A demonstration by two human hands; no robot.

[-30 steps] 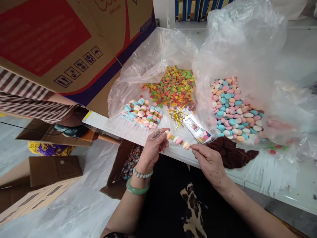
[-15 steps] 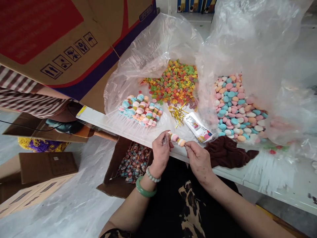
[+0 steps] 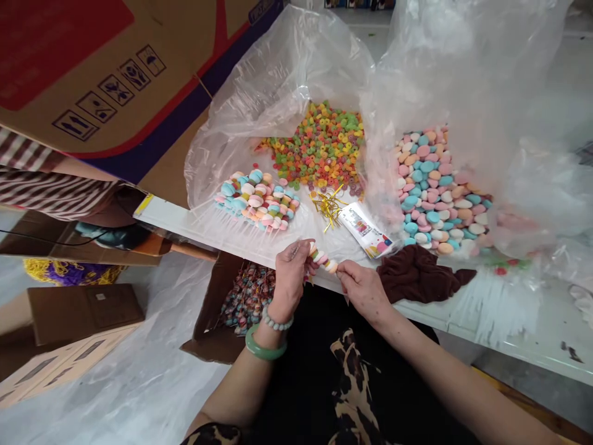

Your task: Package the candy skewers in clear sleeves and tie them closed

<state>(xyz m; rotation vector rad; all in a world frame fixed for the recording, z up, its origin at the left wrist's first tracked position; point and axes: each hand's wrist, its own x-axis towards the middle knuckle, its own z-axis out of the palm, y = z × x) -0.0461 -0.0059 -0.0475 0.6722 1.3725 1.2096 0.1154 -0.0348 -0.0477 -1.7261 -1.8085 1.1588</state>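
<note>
A short candy skewer (image 3: 323,259) of pastel round sweets is held between both hands at the table's near edge. My left hand (image 3: 291,278) is closed round its left end. My right hand (image 3: 364,289) pinches its right end. Behind them lies a pile of finished candy skewers (image 3: 257,199) on clear plastic. Farther back sit a heap of small coloured ring candies (image 3: 319,148) and, to the right, a heap of pastel round candies (image 3: 435,185) in a clear bag.
Gold twist ties (image 3: 328,205) and a printed packet (image 3: 365,230) lie between the heaps. A brown cloth (image 3: 419,275) lies at the table edge. Below the table an open cardboard box (image 3: 245,300) holds wrapped skewers. A big cardboard carton (image 3: 115,80) stands at left beside a striped sleeve (image 3: 50,191).
The two hands have moved closer together, and the visible stretch of skewer between them has shortened. The view has shifted slightly down and left.
</note>
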